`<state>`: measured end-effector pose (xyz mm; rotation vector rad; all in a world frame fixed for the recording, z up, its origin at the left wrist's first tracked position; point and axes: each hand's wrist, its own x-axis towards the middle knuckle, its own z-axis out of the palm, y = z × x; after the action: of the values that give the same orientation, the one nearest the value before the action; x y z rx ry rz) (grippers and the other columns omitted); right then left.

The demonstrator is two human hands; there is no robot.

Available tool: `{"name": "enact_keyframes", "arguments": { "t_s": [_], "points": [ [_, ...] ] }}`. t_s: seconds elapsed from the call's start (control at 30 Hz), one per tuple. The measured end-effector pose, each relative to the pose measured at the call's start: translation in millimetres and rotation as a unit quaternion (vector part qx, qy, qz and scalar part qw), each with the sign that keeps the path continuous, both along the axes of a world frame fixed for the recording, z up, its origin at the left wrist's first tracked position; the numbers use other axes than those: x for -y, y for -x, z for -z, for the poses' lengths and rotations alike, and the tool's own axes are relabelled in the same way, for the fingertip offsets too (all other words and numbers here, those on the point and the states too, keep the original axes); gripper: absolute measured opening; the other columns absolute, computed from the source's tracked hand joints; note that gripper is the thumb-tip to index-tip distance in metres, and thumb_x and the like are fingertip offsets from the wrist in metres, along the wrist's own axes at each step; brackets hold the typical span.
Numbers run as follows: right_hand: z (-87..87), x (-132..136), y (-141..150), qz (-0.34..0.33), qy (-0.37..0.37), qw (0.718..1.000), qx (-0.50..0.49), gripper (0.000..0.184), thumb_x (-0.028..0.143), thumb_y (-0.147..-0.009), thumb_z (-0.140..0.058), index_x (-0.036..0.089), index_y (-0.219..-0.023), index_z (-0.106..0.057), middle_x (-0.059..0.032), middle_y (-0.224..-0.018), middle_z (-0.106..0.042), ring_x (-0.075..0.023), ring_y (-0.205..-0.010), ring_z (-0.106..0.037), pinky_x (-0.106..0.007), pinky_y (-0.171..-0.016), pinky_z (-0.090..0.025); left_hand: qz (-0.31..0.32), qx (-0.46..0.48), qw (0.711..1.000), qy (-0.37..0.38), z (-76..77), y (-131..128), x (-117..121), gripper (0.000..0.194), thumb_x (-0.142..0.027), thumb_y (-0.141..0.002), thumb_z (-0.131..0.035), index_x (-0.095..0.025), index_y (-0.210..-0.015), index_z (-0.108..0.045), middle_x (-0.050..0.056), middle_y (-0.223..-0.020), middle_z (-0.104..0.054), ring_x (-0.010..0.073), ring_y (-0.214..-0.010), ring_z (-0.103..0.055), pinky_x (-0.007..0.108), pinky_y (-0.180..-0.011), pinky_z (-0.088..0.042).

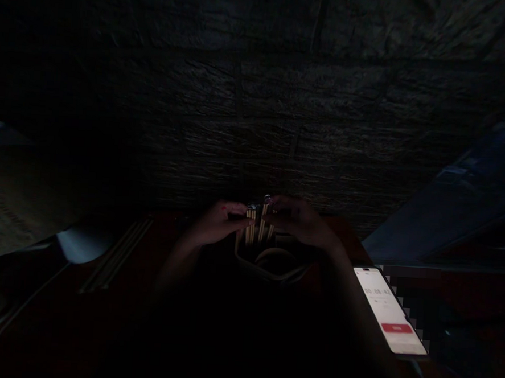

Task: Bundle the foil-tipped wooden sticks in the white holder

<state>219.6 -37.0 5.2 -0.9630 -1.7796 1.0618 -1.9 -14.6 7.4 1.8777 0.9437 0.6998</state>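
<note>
The scene is very dark. My left hand (218, 224) and my right hand (302, 221) meet over a dark container (273, 267) on a reddish table. Between them stand several thin, pale wooden sticks (256, 229), upright in the container. The fingers of both hands are pinched around the tops of the sticks. A small shiny object (266, 201) sits at the fingertips of my right hand; I cannot make out what it is.
A lit phone (388, 311) with a white screen and a red button lies at the right. More long sticks (118, 255) lie on the table at the left, near a pale rounded object (82, 244). A dark textured wall (258, 98) stands behind.
</note>
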Motion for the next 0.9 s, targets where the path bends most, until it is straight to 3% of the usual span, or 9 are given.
{"name": "enact_keyframes", "arguments": {
  "t_s": [0.33,0.5,0.67,0.9],
  "points": [
    [-0.2,1.3,-1.2,-0.014,0.012,1.0,0.008,0.028,0.027,-0.079,-0.068,0.02,-0.106,-0.062,-0.0042,-0.098,-0.069,-0.017,-0.089,-0.065,-0.029,-0.074,-0.051,-0.011,-0.014,0.999,-0.043,2.3,0.8,-1.5,0.019,-0.032,-0.083,-0.064,-0.014,-0.085,-0.068,0.003,-0.083,-0.069,0.0148,-0.075,-0.062,0.025,-0.069,-0.047],
    [2.8,0.4,-0.8,-0.029,0.012,0.999,0.017,0.029,0.025,-0.082,-0.067,0.019,-0.11,-0.061,-0.005,-0.103,-0.068,-0.017,-0.092,-0.064,-0.03,-0.08,-0.05,-0.025,-0.023,0.998,-0.05,0.5,1.1,-0.6,0.02,-0.033,-0.083,-0.063,-0.014,-0.078,-0.067,0.001,-0.071,-0.065,0.0135,-0.068,-0.059,0.024,-0.063,-0.045],
    [2.9,0.7,2.4,-0.048,0.002,0.999,0.015,0.024,0.025,-0.083,-0.065,0.019,-0.106,-0.062,-0.0038,-0.1,-0.068,-0.0162,-0.091,-0.063,-0.028,-0.078,-0.05,-0.036,-0.013,0.998,-0.056,0.6,-0.2,-0.3,0.018,-0.031,-0.083,-0.063,-0.015,-0.084,-0.069,0.002,-0.079,-0.07,0.0157,-0.075,-0.063,0.026,-0.069,-0.047],
    [5.9,-0.8,7.7,0.003,-0.034,0.996,0.079,0.026,0.026,-0.084,-0.064,0.017,-0.108,-0.065,-0.0048,-0.1,-0.07,-0.0179,-0.09,-0.064,-0.03,-0.077,-0.049,-0.045,-0.006,0.997,-0.068,6.5,-2.2,-2.4,0.02,-0.033,-0.081,-0.065,-0.013,-0.081,-0.069,0.004,-0.084,-0.072,0.0183,-0.081,-0.065,0.028,-0.074,-0.048]
  ]
}}
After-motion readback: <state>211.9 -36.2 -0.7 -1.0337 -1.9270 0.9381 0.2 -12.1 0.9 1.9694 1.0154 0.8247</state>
